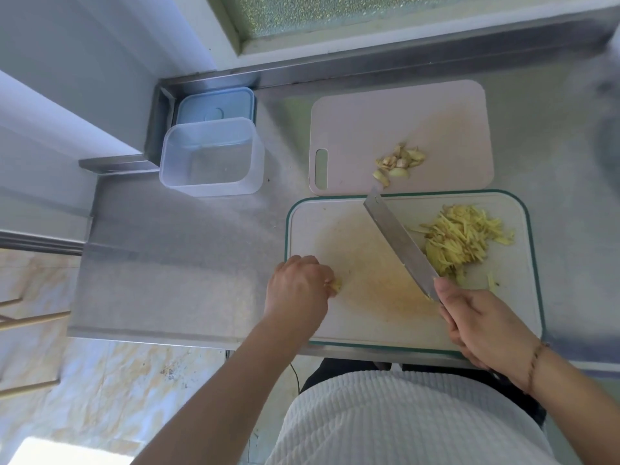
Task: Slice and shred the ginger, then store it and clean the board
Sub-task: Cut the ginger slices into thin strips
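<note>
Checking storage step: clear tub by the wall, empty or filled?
Empty. The clear container stands open, its bare bottom showing; its lid lies behind it. Shredded ginger sits on the board.

Shredded ginger point(464, 241) piled right on green-rimmed board point(369, 263); ginger scraps point(399, 162) on pink board point(385, 122) behind; clear container point(211, 156) empty, lid off.

counter point(188, 250): brushed steel | knife point(399, 243): shiny metal | container point(211, 159): clear plastic

I'm looking at a kitchen, home-style: stainless steel counter point(174, 256) under a frosted window point(335, 11), two cutting boards point(385, 129), knife point(399, 243), shredded ginger point(463, 239), clear storage container point(211, 156), marble-pattern tile floor point(100, 380)
</note>
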### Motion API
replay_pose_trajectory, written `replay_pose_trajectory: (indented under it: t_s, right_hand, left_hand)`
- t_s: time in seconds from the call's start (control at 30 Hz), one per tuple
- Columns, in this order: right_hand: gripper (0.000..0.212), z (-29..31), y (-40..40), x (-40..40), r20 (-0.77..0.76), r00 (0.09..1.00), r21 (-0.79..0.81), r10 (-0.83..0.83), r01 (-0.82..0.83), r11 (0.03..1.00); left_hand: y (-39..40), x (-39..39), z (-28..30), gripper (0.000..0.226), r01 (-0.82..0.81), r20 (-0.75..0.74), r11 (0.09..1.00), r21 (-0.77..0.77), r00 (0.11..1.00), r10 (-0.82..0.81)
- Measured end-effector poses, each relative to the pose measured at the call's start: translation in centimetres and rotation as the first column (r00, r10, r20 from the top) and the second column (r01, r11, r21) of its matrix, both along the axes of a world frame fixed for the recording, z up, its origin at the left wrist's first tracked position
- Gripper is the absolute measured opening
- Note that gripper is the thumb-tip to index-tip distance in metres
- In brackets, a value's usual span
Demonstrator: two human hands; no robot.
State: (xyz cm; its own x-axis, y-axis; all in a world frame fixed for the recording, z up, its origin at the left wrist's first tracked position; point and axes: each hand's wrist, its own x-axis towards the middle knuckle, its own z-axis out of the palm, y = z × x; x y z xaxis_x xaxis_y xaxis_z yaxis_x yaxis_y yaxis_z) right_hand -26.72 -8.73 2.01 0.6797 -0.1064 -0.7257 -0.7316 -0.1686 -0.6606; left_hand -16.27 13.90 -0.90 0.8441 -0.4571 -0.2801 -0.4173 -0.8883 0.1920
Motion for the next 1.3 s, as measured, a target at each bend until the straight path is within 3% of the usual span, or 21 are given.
replay_pose_trajectory:
  t_s: [0.1, 0.17, 0.23, 0.3, 0.4, 0.53, 0.63, 0.7, 0.77, 0.8, 0.9, 1.07, 1.3]
  right_hand:
    - [0.055, -0.1, -0.2, -0.3, 0.032, 0.998, -0.044, 0.048, -0.046, 0.998]
    - [0.058, -0.3, -0.2, -0.8, 0.055, 0.996, -0.089, 0.077, -0.072, 0.993]
    - [0.059, -0.5, -0.2, -1.4, 0.084, 0.992, -0.147, 0.092, -0.079, 0.986]
    - [0.059, -0.7, -0.1, -1.9, 0.096, 0.991, -0.205, 0.098, -0.077, 0.976]
    - [0.060, -0.8, 0.3, -2.0, 0.097, 0.989, -0.244, 0.114, -0.087, 0.966]
    - [0.063, -1.3, 0.8, -1.9, 0.113, 0.986, -0.231, 0.120, -0.091, 0.969]
    - [0.062, -1.5, 0.9, -1.8, 0.118, 0.987, -0.220, 0.106, -0.078, 0.972]
    - [0.063, -1.5, 1.0, -1.7, 0.113, 0.988, -0.226, 0.107, -0.079, 0.971]
    - [0.063, -1.5, 0.9, -1.6, 0.103, 0.989, -0.223, 0.103, -0.078, 0.972]
    - [0.063, -1.5, 1.0, -1.6, 0.100, 0.990, -0.222, 0.100, -0.075, 0.972]
    - [0.061, -1.4, 1.1, -1.5, 0.103, 0.989, -0.223, 0.102, -0.077, 0.972]
    - [0.061, -1.1, 1.6, -0.6, 0.126, 0.985, -0.261, 0.116, -0.080, 0.962]
    - [0.060, -1.1, 2.1, 0.8, 0.143, 0.969, -0.301, 0.200, -0.150, 0.942]
  left_hand:
    - [-1.3, 0.8, 1.3, 0.011, -0.255, -0.351, 0.963, -0.083, 0.912, 0.211]
    - [-2.7, 1.0, 1.4, 0.017, -0.453, -0.504, 0.875, -0.170, 0.803, 0.317]
    - [-4.7, 0.9, 1.2, 0.019, -0.587, -0.622, 0.791, -0.174, 0.688, 0.374]
    - [-6.6, 0.5, 1.0, 0.017, -0.630, -0.647, 0.761, -0.156, 0.647, 0.403]
    - [-7.7, -0.3, 0.8, 0.023, -0.609, -0.584, 0.778, -0.154, 0.691, 0.425]
    - [-7.0, -0.6, 0.2, 0.051, -0.448, -0.435, 0.889, -0.096, 0.822, 0.368]
    - [-5.7, -0.5, 0.0, 0.065, -0.288, -0.382, 0.956, -0.064, 0.892, 0.243]
    - [-4.4, -0.4, -0.7, 0.052, -0.146, -0.276, 0.971, -0.192, 0.957, 0.090]
    - [-3.1, -0.2, -2.0, 0.017, 0.087, -0.010, 0.909, -0.406, 0.995, -0.100]
    - [-2.7, 0.0, -2.8, 0.010, 0.222, 0.119, 0.867, -0.447, 0.975, -0.188]
    - [-2.6, 0.8, -4.6, 0.016, 0.446, 0.319, 0.772, -0.453, 0.890, -0.327]
    - [-3.8, 0.9, -4.7, 0.009, 0.449, 0.323, 0.745, -0.492, 0.890, -0.323]
    - [-4.8, -0.6, -4.1, 0.012, 0.415, 0.316, 0.795, -0.442, 0.902, -0.295]
